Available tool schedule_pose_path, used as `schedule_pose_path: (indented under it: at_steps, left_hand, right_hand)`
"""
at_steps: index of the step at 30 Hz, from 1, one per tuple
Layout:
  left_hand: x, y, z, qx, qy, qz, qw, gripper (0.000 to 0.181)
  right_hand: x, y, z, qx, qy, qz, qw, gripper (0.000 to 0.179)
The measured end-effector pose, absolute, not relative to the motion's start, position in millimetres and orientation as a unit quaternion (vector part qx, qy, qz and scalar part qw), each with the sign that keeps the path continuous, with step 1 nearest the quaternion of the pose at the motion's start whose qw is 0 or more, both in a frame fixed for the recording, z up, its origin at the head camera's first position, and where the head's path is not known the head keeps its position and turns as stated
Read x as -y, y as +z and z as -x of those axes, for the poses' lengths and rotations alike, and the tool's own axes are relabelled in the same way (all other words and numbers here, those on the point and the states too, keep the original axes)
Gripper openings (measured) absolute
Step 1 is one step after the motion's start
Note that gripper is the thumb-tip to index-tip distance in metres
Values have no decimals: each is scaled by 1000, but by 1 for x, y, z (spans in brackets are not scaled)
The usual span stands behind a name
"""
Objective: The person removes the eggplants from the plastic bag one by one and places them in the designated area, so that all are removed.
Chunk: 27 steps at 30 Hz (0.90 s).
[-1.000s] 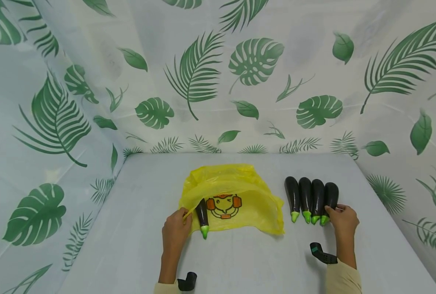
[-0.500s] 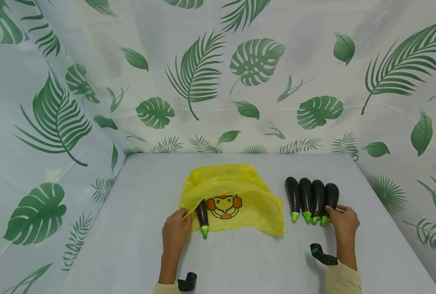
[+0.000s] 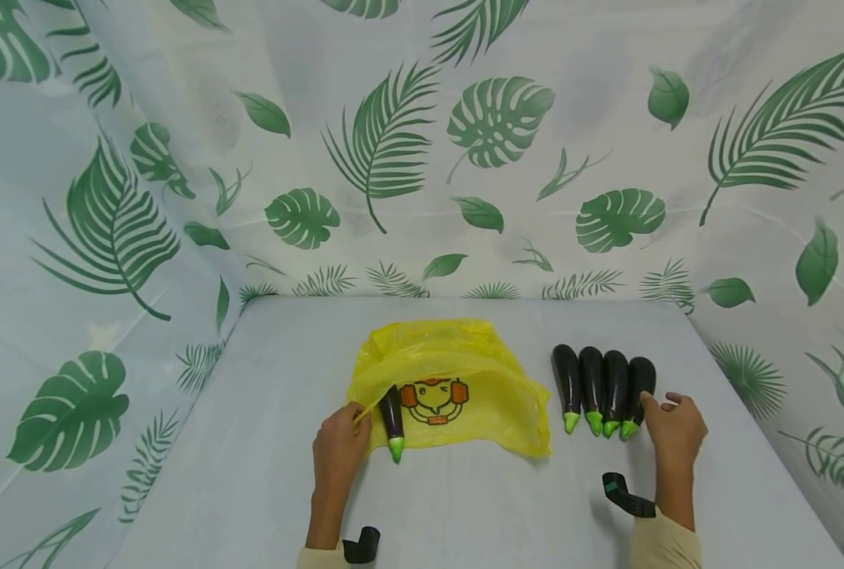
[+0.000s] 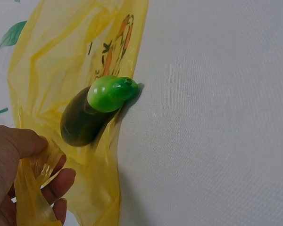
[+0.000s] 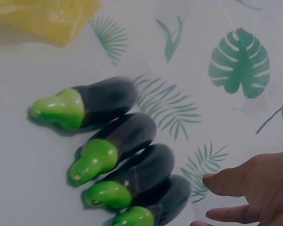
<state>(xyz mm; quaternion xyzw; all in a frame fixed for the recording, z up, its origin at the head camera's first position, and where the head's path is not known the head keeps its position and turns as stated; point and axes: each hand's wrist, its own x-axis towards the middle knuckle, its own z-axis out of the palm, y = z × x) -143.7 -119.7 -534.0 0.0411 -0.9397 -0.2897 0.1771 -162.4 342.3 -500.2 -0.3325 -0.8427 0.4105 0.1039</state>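
A yellow plastic bag [image 3: 493, 403] with a printed cartoon face lies mid-table, its mouth facing me. My left hand [image 3: 340, 442] pinches the left edge of that mouth between thumb and fingers, lifting it slightly. Just inside the opening lies a dark eggplant [image 3: 392, 415], its green stem end [image 4: 108, 94] poking out over the bag's lower edge. To the right, several more eggplants [image 3: 591, 387] lie side by side in a row, stems toward me. My right hand [image 3: 676, 431] is beside the rightmost eggplant [image 3: 641, 387], fingers spread and holding nothing.
A white cloth covers the table [image 3: 479, 514]. Behind and at both sides rises a white curtain [image 3: 408, 261] printed with green leaves. Black wrist-worn devices [image 3: 628, 496] stick out near both sleeves.
My right hand has drawn slightly right from the rightmost eggplant, which it touched before, and its fingers have spread. The left hand still holds the bag in the same place.
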Motion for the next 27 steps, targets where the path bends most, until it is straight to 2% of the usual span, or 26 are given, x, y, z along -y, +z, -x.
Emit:
schedule_pose_path:
  at_steps: [7, 14, 22, 27]
  left_hand:
    - [121, -535, 144, 942, -283, -39, 177, 9]
    - [120, -534, 145, 942, -285, -40, 174, 10]
    - [119, -534, 144, 941, -290, -39, 172, 9]
    - [119, -534, 144, 941, -290, -37, 168, 10]
  right_hand:
    - [-333, -481, 161, 849, 411, 313, 110, 59]
    - [-312, -466, 159, 864, 415, 256, 127, 52]
    - [-284, -447, 158, 868, 437, 156, 178, 44]
    - [-264, -442, 159, 864, 467, 79, 171, 42]
